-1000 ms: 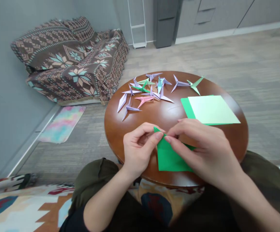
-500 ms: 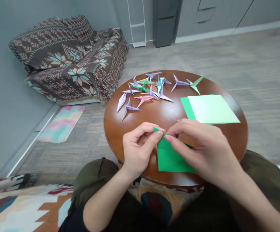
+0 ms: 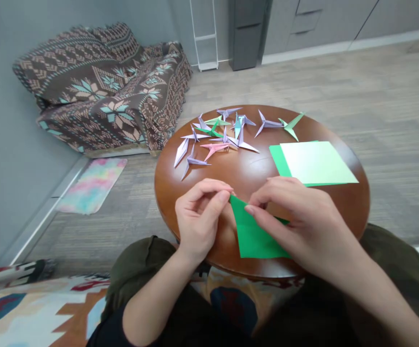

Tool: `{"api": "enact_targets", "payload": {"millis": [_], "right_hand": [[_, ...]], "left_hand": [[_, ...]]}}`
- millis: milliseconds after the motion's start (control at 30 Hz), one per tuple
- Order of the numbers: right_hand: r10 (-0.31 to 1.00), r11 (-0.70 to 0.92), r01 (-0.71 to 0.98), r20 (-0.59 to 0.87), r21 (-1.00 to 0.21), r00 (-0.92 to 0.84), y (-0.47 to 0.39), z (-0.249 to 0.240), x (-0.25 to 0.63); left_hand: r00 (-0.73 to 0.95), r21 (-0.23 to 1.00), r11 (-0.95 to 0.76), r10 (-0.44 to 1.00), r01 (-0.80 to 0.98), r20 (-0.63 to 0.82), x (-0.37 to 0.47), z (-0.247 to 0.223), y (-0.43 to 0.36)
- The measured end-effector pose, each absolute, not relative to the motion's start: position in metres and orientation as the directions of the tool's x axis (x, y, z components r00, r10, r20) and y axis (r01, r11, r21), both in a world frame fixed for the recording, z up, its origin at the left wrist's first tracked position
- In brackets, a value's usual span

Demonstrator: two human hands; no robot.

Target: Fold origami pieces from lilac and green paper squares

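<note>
A green sheet of origami paper (image 3: 258,238) is held up over the near side of the round brown table (image 3: 195,193). My left hand (image 3: 202,217) pinches its upper left corner between thumb and index finger. Along the top edge, a little to the right, the thumb and index finger of my right hand (image 3: 299,217) pinch the same sheet. That hand hides the paper's right part. Beyond my hands lie several folded paper cranes, among them a pink one (image 3: 214,148), a dark green one (image 3: 212,129) and a lilac one (image 3: 195,163).
A stack of pale green and green paper squares (image 3: 319,163) lies at the table's right. Behind to the left stands a sofa (image 3: 115,91) under a patterned cover. A pastel mat (image 3: 93,185) is on the floor. My knees flank the table's near edge.
My left hand has slid left along the paper's top edge to its corner, farther from my right hand. The right hand has hardly moved.
</note>
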State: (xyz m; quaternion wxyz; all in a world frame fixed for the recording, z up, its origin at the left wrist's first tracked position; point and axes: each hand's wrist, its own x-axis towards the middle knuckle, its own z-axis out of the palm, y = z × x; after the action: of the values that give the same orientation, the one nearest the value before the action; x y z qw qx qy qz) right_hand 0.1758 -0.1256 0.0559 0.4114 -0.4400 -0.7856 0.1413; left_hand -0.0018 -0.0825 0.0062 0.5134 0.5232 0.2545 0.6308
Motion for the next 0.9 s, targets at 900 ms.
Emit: {"api": "enact_targets", "payload": {"millis": [900], "right_hand": [[0.838,0.538,0.573,0.467,-0.619,-0.282,-0.1251,0.0537,0.1769]], "left_hand": [[0.157,0.872,-0.324,0.902,-0.366,0.401,-0.0001,0.0043,-0.0843]]}}
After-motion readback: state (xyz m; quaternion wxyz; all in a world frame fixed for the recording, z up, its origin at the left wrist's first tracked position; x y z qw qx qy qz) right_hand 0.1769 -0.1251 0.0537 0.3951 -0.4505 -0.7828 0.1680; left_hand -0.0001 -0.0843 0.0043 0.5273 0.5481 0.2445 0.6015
